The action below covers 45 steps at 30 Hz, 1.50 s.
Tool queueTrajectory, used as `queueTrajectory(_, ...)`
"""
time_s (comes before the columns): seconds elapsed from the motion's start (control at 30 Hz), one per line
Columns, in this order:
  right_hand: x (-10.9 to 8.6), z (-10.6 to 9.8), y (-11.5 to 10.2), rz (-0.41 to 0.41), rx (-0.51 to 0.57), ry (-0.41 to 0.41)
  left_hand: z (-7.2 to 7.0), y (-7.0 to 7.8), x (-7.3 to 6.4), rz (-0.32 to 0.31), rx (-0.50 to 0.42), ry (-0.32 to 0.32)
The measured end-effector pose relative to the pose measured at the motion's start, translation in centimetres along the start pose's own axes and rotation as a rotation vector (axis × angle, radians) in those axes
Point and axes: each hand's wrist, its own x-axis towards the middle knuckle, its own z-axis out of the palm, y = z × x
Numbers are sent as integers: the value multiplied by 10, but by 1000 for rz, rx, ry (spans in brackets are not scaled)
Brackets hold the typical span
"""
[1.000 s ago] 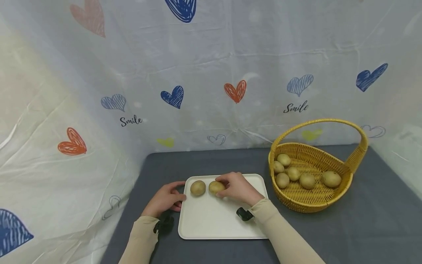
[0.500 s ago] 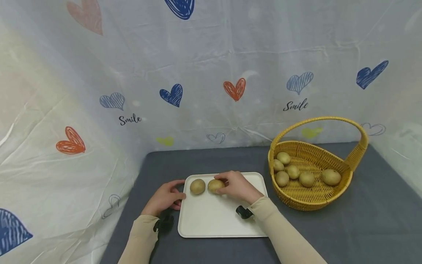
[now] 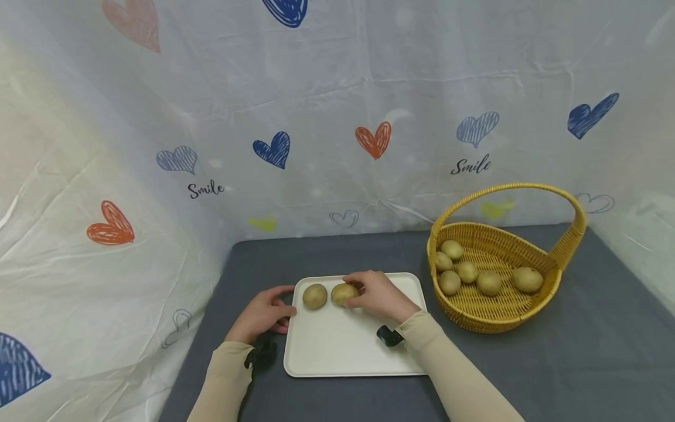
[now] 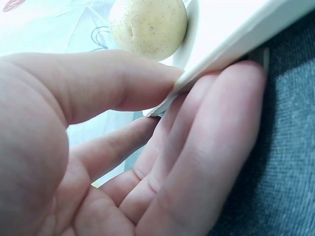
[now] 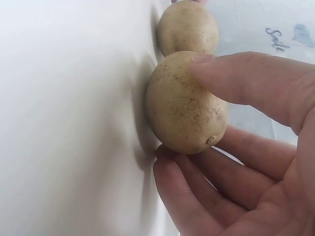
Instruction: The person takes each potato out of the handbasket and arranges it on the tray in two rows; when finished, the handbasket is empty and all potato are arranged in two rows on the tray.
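Observation:
A white rectangular tray [image 3: 348, 346] lies on the dark cloth, with two potatoes near its back left. My left hand [image 3: 262, 315] pinches the tray's left edge; in the left wrist view the thumb [image 4: 142, 81] lies on top of the rim and fingers are tucked beneath it. My right hand [image 3: 381, 298] grips the right-hand potato [image 5: 184, 105] between thumb and fingers, low over the tray surface. Just left of it sits the other potato [image 3: 314, 296], untouched, at the tray's back left corner.
A yellow wicker basket [image 3: 495, 322] with a tall arched handle stands right of the tray. Several potatoes lie in it, including a larger potato [image 3: 527, 280] on its right side. A white curtain [image 3: 316, 88] printed with hearts hangs behind the table.
Hands, tray and potatoes keep nearly the same places relative to one another. The whole head view has shifted slightly upward in the picture.

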Motion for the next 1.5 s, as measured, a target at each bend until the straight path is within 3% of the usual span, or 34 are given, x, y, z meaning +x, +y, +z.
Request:
queueTrajectory(0.5, -7, -8, -8, -4, 3, 21, -2, -2, 2, 2, -3, -12)
queueTrajectory(0.73, -35, -25, -19, -8, -5, 38, -2, -3, 4, 9, -7, -26)
queueTrajectory(1.13, -136, -111, 4, -91, -310, 164, -3, -6, 4, 0, 20, -41)
queueTrajectory(1.3, -167, -153, 26, -53, -377, 228, -4, -6, 5, -25, 27, -37)
queueTrajectory(1.5, -182, -204, 62, 86, -429, 221, 1, -4, 7, -24, 36, -30)
